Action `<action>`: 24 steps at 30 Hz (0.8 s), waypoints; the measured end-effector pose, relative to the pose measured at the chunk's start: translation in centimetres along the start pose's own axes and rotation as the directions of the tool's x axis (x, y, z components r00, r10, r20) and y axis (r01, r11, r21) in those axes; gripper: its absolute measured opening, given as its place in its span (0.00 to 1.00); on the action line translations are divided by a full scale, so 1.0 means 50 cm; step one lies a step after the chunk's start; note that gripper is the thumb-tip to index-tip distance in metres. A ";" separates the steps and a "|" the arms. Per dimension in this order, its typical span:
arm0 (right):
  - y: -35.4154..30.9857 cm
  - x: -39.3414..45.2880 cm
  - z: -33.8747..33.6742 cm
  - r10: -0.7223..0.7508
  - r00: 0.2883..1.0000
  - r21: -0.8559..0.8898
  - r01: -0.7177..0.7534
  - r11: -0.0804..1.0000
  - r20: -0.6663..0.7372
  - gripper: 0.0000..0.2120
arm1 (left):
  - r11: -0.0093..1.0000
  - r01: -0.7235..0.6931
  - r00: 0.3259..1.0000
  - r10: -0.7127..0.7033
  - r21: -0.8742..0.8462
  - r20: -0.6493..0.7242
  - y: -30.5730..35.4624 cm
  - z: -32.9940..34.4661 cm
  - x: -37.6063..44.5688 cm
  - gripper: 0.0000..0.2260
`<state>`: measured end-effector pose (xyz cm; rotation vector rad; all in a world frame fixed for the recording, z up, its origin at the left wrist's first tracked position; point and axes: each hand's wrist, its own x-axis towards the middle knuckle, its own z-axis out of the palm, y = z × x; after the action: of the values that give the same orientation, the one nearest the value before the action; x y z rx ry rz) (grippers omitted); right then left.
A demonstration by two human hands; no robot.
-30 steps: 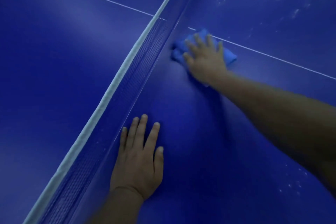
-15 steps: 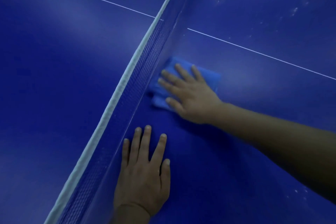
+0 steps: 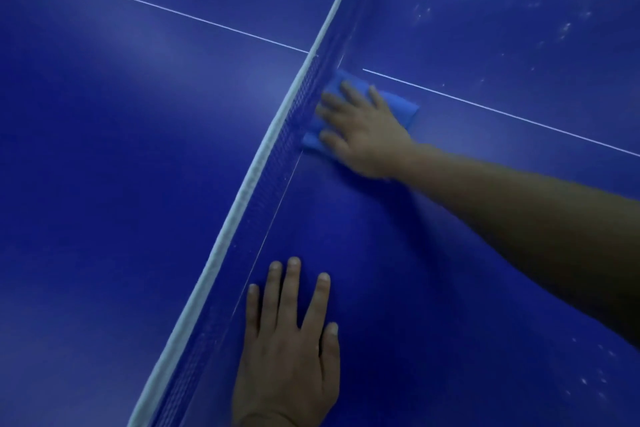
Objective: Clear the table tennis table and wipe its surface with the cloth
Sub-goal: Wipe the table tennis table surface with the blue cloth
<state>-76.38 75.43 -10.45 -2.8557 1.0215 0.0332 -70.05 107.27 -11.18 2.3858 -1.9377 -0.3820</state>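
Note:
A folded blue cloth (image 3: 403, 107) lies flat on the dark blue table tennis table (image 3: 433, 253), tight against the foot of the net. My right hand (image 3: 360, 128) presses on it with straight, spread fingers that point toward the net. Most of the cloth is hidden under that hand. My left hand (image 3: 291, 343) rests flat on the table nearer to me, fingers spread, right beside the net, holding nothing.
The net (image 3: 273, 163) with its white top band runs diagonally from lower left to upper right. A thin white centre line (image 3: 502, 111) crosses the table just beyond the cloth. Pale specks (image 3: 564, 28) dot the surface at upper right and lower right.
My right hand slid the cloth toward me along the net, then away again to just short of the white line. My left hand has stayed flat on the table.

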 end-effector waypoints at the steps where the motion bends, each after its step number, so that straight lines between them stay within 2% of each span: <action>1: 0.019 0.034 -0.007 0.145 0.989 0.008 -0.145 0.989 -0.019 0.28 | 1.000 -0.004 1.000 0.004 -0.006 -0.019 -0.002 0.001 -0.001 0.24; 3: 0.006 0.074 -0.003 0.370 0.927 0.039 -0.369 0.929 -0.053 0.26 | 1.000 -0.007 0.999 0.006 -0.012 -0.047 -0.005 0.003 0.001 0.24; 4: -0.025 0.078 0.004 0.394 0.916 0.037 -0.393 0.919 -0.075 0.26 | 1.000 -0.008 0.999 0.007 -0.008 -0.044 -0.005 0.003 0.002 0.24; 7: -0.113 0.059 0.013 0.316 0.946 0.038 -0.314 0.949 -0.067 0.26 | 1.000 0.003 0.999 -0.003 0.007 -0.040 -0.003 0.003 0.003 0.25; 9: -0.083 0.031 0.008 0.348 0.935 0.065 -0.344 0.937 -0.067 0.26 | 1.000 -0.001 0.998 -0.001 -0.025 -0.057 -0.002 0.003 0.003 0.26; 10: -0.045 0.010 0.005 0.412 0.908 0.060 -0.408 0.911 -0.073 0.26 | 0.999 -0.002 0.997 0.000 -0.038 -0.072 -0.003 0.004 0.004 0.26; 12: 0.055 -0.063 0.012 0.590 0.801 0.050 -0.589 0.807 -0.100 0.26 | 0.999 -0.008 0.996 0.004 -0.049 -0.092 -0.002 0.008 0.003 0.25; 15: 0.195 -0.217 0.006 0.832 0.547 0.113 -0.824 0.555 -0.094 0.26 | 0.998 -0.020 0.995 0.014 -0.067 -0.095 -0.001 0.010 0.005 0.24; 17: 0.249 -0.291 -0.011 0.930 0.366 0.169 -0.915 0.366 -0.032 0.27 | 0.997 -0.030 0.994 0.022 -0.077 -0.103 -0.001 0.009 0.007 0.25; 19: 0.262 -0.302 -0.010 0.969 0.245 0.208 -0.947 0.244 -0.019 0.28 | 0.997 -0.032 0.994 0.024 -0.076 -0.107 0.000 0.011 0.006 0.25; 20: 0.249 -0.284 -0.009 0.972 0.232 0.216 -0.949 0.232 -0.024 0.28 | 0.997 -0.030 0.995 0.023 -0.070 -0.100 -0.001 0.013 0.004 0.25; 21: 0.225 -0.254 -0.006 0.962 0.270 0.210 -0.939 0.273 -0.043 0.28 | 0.998 -0.027 0.996 0.021 -0.064 -0.092 -0.001 0.014 0.004 0.26; 22: 0.189 -0.217 -0.001 0.931 0.358 0.194 -0.910 0.366 -0.078 0.27 | 0.998 -0.026 0.996 0.021 -0.059 -0.091 -0.002 0.014 0.005 0.26; 24: 0.089 -0.142 0.018 0.761 0.632 0.117 -0.753 0.647 -0.147 0.26 | 0.999 -0.024 0.996 0.021 -0.040 -0.091 -0.001 0.013 0.007 0.26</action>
<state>-84.66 76.58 -11.39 -2.1757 2.1617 -0.1878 -70.07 107.00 -11.87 2.3114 -1.8974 -0.3042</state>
